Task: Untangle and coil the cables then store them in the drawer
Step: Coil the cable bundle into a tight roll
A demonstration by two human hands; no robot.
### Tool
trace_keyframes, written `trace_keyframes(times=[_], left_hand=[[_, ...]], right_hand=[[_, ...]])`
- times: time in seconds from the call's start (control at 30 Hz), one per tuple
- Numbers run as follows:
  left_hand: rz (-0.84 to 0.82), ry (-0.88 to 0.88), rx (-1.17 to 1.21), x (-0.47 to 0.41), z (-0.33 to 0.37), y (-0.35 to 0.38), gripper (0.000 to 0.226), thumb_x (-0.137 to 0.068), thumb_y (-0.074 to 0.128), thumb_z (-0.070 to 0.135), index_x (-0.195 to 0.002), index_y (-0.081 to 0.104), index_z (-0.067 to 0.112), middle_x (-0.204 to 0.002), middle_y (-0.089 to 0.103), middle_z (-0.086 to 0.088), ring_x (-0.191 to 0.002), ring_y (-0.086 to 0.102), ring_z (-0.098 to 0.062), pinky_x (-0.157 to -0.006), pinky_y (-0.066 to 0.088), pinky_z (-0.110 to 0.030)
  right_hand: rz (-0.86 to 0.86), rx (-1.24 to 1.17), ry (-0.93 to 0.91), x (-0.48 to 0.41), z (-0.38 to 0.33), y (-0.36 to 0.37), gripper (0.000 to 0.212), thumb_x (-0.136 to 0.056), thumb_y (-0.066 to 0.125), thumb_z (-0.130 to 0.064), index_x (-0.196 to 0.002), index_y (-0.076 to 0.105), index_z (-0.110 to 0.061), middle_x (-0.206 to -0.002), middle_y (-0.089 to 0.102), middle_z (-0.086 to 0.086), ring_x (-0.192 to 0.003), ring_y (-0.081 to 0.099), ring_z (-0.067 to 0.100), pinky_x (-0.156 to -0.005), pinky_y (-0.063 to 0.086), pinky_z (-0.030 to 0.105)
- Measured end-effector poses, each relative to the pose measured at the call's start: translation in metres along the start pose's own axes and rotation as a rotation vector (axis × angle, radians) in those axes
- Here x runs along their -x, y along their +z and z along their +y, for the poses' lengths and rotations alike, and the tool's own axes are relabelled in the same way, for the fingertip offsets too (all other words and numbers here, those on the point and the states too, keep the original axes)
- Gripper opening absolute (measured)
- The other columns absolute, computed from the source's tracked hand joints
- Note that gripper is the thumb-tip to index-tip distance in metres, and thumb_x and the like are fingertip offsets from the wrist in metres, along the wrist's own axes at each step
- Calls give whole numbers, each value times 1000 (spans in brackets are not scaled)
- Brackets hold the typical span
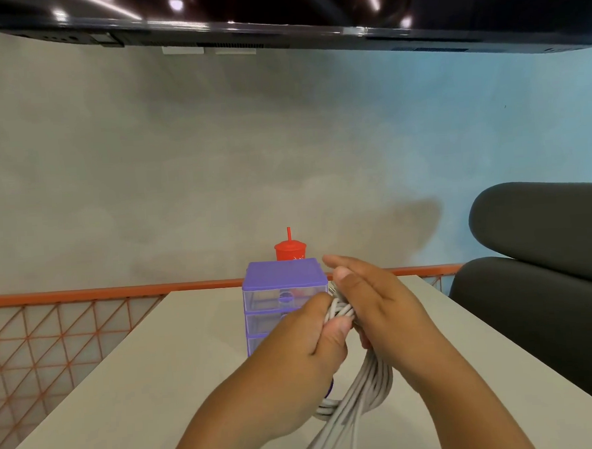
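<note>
A bundle of grey cable [365, 389] hangs in long loops between my two hands above the table. My left hand [314, 340] is shut around the top of the bundle, thumb pressed on the strands. On the right side of the bundle lies my right hand [370, 296], its fingers stretched out towards the drawer unit and the cable wound at its palm. A small purple drawer unit [283, 276] with clear drawers stands just behind my hands; its drawers look shut. The lower drawers are partly hidden by my left hand.
The unit stands on a pale table [158, 369]. A red cup with a straw [290, 250] is behind the unit. An orange mesh railing [53, 326] runs along the far left edge. A dark chair [543, 266] sits at the right. A screen [276, 12] hangs overhead.
</note>
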State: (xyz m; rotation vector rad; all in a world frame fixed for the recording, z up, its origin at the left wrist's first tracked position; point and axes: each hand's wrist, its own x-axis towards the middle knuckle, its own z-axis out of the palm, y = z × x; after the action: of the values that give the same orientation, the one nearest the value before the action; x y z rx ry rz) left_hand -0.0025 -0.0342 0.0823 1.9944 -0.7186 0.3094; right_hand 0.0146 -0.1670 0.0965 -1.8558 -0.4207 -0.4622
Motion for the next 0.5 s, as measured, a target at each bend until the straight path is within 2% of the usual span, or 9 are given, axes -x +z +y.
trace_keyframes(times=[0.1, 0.17, 0.23, 0.27, 0.3, 0.37, 0.4, 0.43, 0.5], left_hand=[[21, -10, -45, -1, 4, 3, 32, -78, 31, 48, -83, 48, 22, -65, 49, 8, -56, 41, -3, -62, 42, -27], [118, 10, -25, -3, 4, 10, 25, -77, 38, 49, -85, 50, 29, -67, 53, 5, -55, 42, -4, -60, 40, -26], [195, 18, 21, -5, 5, 13, 14, -78, 53, 45, -91, 48, 47, -76, 63, 0, -56, 50, -7, -59, 43, -27], [214, 64, 14, -6, 3, 15, 25, -80, 61, 38, -94, 47, 54, -80, 67, 2, -60, 56, -8, -60, 45, -25], [219, 117, -6, -7, 2, 17, 32, -81, 66, 31, -96, 49, 54, -82, 68, 8, -65, 60, -6, -61, 46, -19], [248, 194, -42, -7, 2, 19, 24, -77, 68, 31, -95, 56, 42, -83, 65, 24, -72, 61, 1, -63, 42, -7], [271, 210, -45, -7, 2, 20, 20, -75, 67, 38, -92, 57, 38, -84, 64, 24, -73, 61, 0, -62, 41, -7], [292, 224, -34, -7, 1, 21, 23, -72, 64, 47, -90, 56, 35, -84, 64, 20, -72, 60, -3, -60, 42, -10], [292, 258, -41, -7, -3, 22, 32, -69, 59, 57, -89, 52, 33, -82, 64, 10, -66, 58, -9, -56, 44, -17]], right_hand=[[-10, -54, 40, -1, -2, -1, 27, -93, 45, -38, -105, 67, -27, -70, 60, -14, -53, 52, -5, -51, 37, 10], [-5, -115, 114, -1, -3, -5, 27, -94, 43, -26, -99, 68, -19, -65, 57, -3, -48, 48, 1, -44, 37, 16], [-10, -227, 188, -1, -2, -12, 25, -94, 44, -21, -98, 67, -11, -70, 57, 10, -55, 50, 16, -46, 40, 25], [-22, -283, 215, -1, -2, -14, 24, -94, 45, -20, -99, 65, -8, -72, 58, 14, -61, 51, 24, -49, 41, 29], [-38, -324, 230, -1, -2, -17, 24, -94, 46, -20, -99, 65, -5, -75, 59, 17, -65, 50, 29, -50, 41, 29], [-59, -360, 243, -1, -1, -20, 25, -93, 49, -22, -101, 65, -5, -81, 61, 21, -69, 47, 31, -47, 40, 27], [-68, -378, 247, -1, 0, -21, 25, -92, 50, -22, -102, 66, -6, -85, 62, 24, -71, 48, 31, -50, 41, 28], [-82, -402, 250, -1, 1, -22, 24, -92, 51, -23, -103, 67, -8, -92, 63, 28, -75, 50, 32, -58, 44, 34], [-119, -462, 247, -1, 1, -24, 22, -92, 51, -22, -101, 68, -11, -103, 61, 33, -82, 52, 35, -76, 41, 48]])
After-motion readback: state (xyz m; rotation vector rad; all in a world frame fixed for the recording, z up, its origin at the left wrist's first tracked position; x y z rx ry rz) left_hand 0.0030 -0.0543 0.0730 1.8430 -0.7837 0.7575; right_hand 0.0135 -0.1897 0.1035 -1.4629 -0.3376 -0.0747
